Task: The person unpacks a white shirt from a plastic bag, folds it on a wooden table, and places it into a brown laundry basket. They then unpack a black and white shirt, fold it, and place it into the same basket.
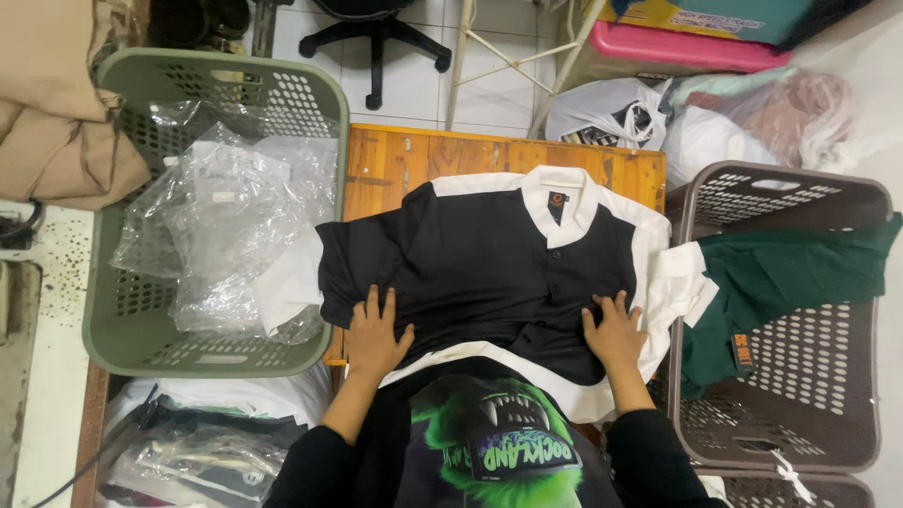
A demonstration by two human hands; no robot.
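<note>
Shirt [489,273], black w/ white collar, is spread face-up on the wood table [395,160] at frame centre, betw. green basket [122,310] and brown basket [847,414]. Left hand [374,334] and right hand [616,331] are laid flat, fingers spread, grasping nothing. Cloth is best smoothed outward, wrinkle-free.

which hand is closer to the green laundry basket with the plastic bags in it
Left. The left hand lies flat on the black and white shirt near its edge beside the green basket. The right hand rests on the shirt's far side, next to the brown basket.
</note>
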